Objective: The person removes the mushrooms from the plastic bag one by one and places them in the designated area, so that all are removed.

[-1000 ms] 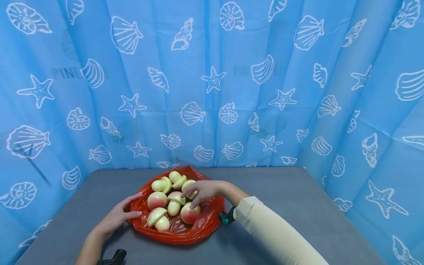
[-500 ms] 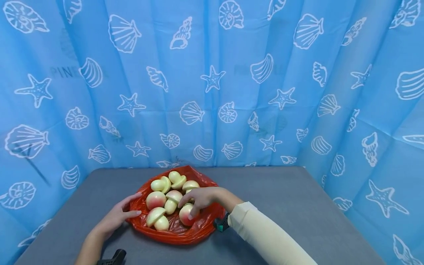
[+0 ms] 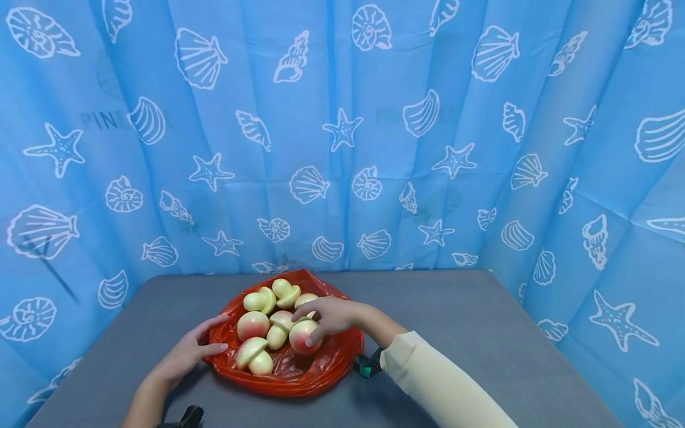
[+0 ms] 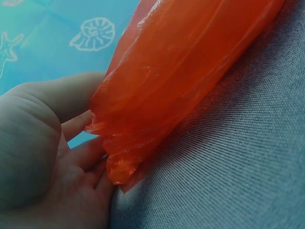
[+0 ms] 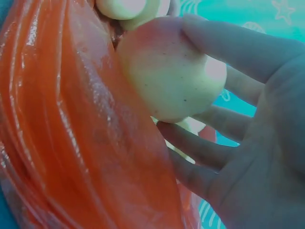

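Observation:
A red plastic bag (image 3: 289,387) lies spread wide on the table, its rim rolled down round several toy mushrooms. They have cream stems and rounded caps, some blushed pink. My right hand (image 3: 334,315) grips one mushroom (image 3: 302,337) at the bag's right side. In the right wrist view, the thumb presses on its speckled, pink-tinged cap (image 5: 171,71) with the fingers round the far side. My left hand (image 3: 184,353) holds the bag's left rim, thumb and forefinger over the edge. The left wrist view shows the crumpled red plastic (image 4: 157,90) against that hand's fingers.
A grey cloth-covered table (image 3: 455,333) extends round the bag. Behind it and along the sides hangs a blue curtain (image 3: 342,148) with white shells and starfish. Other mushrooms, such as a pink-capped one (image 3: 253,326), lie close beside the gripped one.
My right hand has closed round the mushroom at the bag's right side and shifted it slightly up and away from me. The left hand has stayed at the bag's rim.

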The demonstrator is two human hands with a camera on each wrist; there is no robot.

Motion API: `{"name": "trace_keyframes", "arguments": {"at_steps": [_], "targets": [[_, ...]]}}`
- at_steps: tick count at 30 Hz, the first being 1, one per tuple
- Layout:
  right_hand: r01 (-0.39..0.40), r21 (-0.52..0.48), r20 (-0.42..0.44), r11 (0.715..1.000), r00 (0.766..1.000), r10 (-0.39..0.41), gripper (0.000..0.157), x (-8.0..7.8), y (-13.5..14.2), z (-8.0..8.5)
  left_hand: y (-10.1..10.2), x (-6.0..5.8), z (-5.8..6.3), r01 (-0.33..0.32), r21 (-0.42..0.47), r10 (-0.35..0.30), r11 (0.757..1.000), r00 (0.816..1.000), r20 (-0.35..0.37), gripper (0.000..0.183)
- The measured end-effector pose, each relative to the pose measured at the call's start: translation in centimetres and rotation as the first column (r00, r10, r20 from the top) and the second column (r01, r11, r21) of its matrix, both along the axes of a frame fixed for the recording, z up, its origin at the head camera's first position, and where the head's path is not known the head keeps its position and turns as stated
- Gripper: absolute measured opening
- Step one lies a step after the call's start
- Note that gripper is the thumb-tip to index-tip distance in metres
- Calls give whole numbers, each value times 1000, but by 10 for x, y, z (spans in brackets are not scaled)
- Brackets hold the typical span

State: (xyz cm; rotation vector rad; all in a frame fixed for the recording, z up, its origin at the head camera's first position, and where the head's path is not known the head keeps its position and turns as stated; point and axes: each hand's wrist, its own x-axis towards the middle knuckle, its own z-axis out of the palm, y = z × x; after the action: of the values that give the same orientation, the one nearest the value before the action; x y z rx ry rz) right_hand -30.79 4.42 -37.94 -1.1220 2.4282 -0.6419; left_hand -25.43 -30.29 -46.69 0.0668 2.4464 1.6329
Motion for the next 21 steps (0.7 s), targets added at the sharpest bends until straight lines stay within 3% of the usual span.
{"name": "trace_keyframes", "arguments": {"at_steps": [5, 10, 18, 21], "targets": [[67, -138, -30, 988, 997, -72, 54, 5, 12, 1, 0, 0, 1, -1, -6, 1, 1000, 1000, -2, 74], [138, -271, -103, 953, 980, -171, 59, 8, 25, -2, 0, 0, 3, -5, -10, 5, 1000, 1000, -10, 73], [191, -487, -146, 852, 944, -295, 56, 8, 42, -10, 3, 2, 5, 3, -21, -3, 1000, 1000, -22, 73], [214, -533, -171, 819, 920, -352, 56, 5, 47, -15, 4, 3, 5, -2, -24, 1, 1000, 1000, -22, 72]]}}
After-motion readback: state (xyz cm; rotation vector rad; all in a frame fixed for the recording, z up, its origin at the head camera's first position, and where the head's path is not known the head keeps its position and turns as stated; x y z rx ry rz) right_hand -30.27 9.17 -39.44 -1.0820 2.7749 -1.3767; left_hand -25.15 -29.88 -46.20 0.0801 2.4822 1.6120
